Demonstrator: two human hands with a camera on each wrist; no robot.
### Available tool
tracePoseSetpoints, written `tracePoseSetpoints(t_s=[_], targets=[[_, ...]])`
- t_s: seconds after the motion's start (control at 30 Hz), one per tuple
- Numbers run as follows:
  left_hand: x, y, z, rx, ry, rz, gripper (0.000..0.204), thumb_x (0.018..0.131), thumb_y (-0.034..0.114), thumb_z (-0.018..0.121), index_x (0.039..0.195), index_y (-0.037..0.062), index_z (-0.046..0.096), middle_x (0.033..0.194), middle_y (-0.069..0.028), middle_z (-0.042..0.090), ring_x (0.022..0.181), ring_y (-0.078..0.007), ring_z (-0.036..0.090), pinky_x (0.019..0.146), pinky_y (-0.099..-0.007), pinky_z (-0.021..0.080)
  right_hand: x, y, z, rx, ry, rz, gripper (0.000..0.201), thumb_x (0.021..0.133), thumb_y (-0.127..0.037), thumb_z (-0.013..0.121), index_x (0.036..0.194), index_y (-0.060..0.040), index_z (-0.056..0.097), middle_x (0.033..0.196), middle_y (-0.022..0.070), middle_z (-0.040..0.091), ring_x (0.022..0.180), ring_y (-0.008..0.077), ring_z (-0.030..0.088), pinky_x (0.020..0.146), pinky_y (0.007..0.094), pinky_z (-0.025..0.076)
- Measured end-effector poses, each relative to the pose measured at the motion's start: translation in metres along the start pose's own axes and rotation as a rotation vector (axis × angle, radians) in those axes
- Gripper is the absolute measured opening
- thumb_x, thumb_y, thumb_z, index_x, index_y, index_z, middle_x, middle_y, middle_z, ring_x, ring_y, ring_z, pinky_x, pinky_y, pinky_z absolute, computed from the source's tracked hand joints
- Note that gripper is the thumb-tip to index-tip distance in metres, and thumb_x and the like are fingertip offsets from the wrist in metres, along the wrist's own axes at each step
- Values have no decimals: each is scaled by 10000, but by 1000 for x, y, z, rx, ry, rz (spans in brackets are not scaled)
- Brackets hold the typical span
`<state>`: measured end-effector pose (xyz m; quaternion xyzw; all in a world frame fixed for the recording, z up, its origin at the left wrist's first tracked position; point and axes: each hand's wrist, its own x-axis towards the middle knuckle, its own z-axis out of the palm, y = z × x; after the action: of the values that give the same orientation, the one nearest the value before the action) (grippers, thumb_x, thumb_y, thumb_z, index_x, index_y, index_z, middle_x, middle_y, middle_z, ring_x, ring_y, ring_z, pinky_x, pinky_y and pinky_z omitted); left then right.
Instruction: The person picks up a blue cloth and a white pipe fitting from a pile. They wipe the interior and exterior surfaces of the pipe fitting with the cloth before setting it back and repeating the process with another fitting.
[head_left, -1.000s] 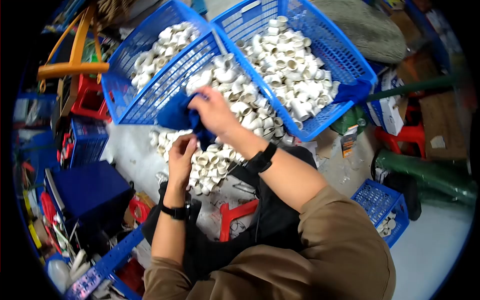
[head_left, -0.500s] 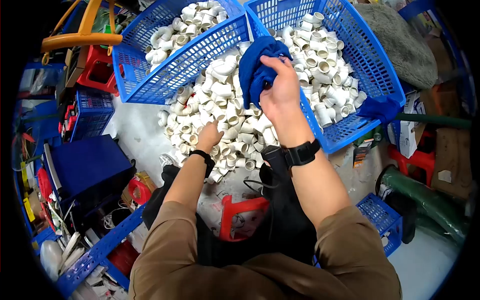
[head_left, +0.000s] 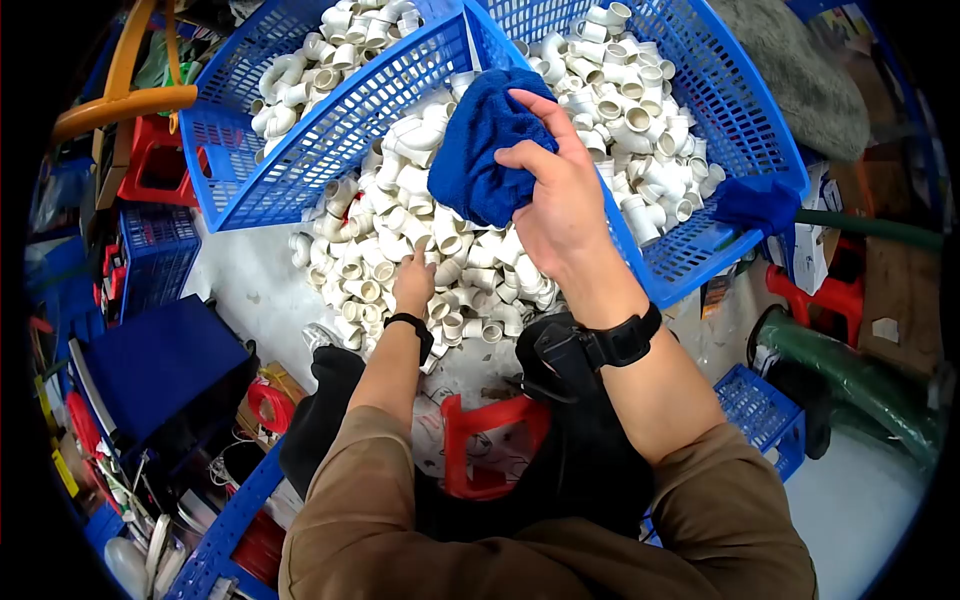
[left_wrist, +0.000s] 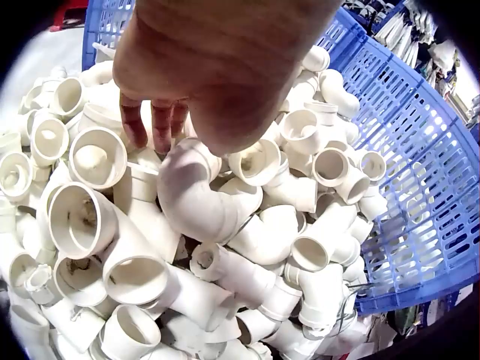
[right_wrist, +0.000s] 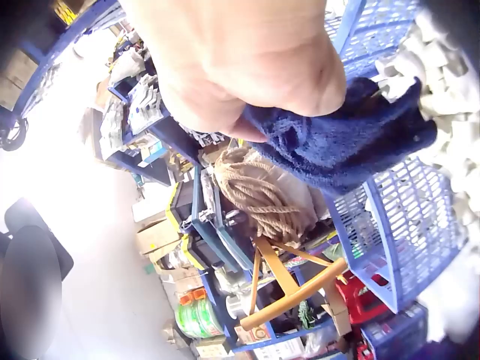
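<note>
left hand (head_left: 413, 283): reaches palm-down into the loose heap of white pipe fittings (head_left: 400, 240); fingers (left_wrist: 154, 124) hang curled, tips touching the top of the heap, gripping nothing that shows.
nearest fitting: a white elbow fitting (left_wrist: 196, 193) lies directly under the left palm, just below the fingertips; its long bend runs away from the hand, one open end turned away from the fingers.
left arm: extended forward and low, wrist strap level with the near edge of the heap.
blue cloth (head_left: 487, 148): bunched, up and to the right of the left hand, above the heap.
right hand (head_left: 560, 205): raised, clutching the cloth from its right side, thumb and fingers curled into the folds.
right blue basket (head_left: 700, 240): behind and right of the right hand, full of fittings.
nearer hand: the left is the one at the heap.
</note>
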<state>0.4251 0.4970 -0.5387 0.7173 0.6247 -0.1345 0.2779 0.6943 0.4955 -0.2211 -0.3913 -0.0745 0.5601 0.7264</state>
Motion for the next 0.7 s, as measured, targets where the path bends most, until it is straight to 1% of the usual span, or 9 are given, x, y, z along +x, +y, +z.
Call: tracePoseSetpoints(t_s=[0.2,0.3,0.4,0.47,0.53,0.57,0.6,0.63,0.7], targets=[[3,-8,4,-51,-3,-39,284,901,328,641,1116,143,647,1211,-157,624,1121,-360,610,903,-500,510,-2,5,1,-64,-34,-8,464,800,57,596,1253,-39,573,1166,56,605,998,142,600,892,280,490],[-4,-16,4,-18,-217,14,244,841,328,696,954,113,673,923,-154,719,936,-323,686,833,-439,522,-4,3,5,-134,-32,9,435,812,29,597,1242,-34,583,1127,59,622,991,133,599,881,273,490],[-22,-15,-13,-89,-197,48,385,779,367,775,942,43,645,894,-169,717,871,-334,695,811,-442,532,-10,0,5,-237,-22,29,394,829,-6,599,1222,-26,607,1087,61,642,982,122,595,865,263,487],[-39,-10,-30,-235,-102,-22,599,687,450,834,1036,-1,651,938,-205,718,886,-347,705,811,-422,548,-12,0,-1,-333,-50,60,371,854,-98,595,1215,-106,682,1154,11,589,1041,110,513,901,243,404],[-49,-8,-49,-313,-18,-42,784,640,509,851,1161,-46,662,1033,-218,724,946,-353,709,824,-418,557,-14,1,-5,-415,-39,31,363,880,-111,590,1231,-60,664,1094,12,614,964,90,530,859,229,417],[-55,-7,-60,-312,46,15,706,697,483,828,1128,-59,689,976,-201,728,858,-301,710,785,-387,554,-16,2,-8,-450,-35,-1,353,900,-116,583,1235,-24,649,1016,12,646,889,61,543,800,195,429],[-62,-5,-73,-468,22,-3,638,740,458,811,1091,-63,699,929,-169,728,810,-251,693,758,-352,543,-17,4,-12,-515,-47,-5,343,931,-142,557,1231,2,640,1068,86,652,959,145,590,877,251,447],[-69,1,-90,-626,2,-16,575,784,433,795,1054,-67,710,882,-138,727,762,-200,677,731,-318,533,-18,13,-19,-506,-64,-9,343,931,-142,557,1231,2,640,1068,86,652,959,145,590,877,251,447],[-95,26,-124,-933,129,7,402,934,352,703,948,-49,694,737,-38,660,663,-78,567,620,-250,458,-25,30,-27,-1002,-219,-520,355,961,-156,515,1245,36,607,1167,200,614,1059,299,606,955,330,451]])
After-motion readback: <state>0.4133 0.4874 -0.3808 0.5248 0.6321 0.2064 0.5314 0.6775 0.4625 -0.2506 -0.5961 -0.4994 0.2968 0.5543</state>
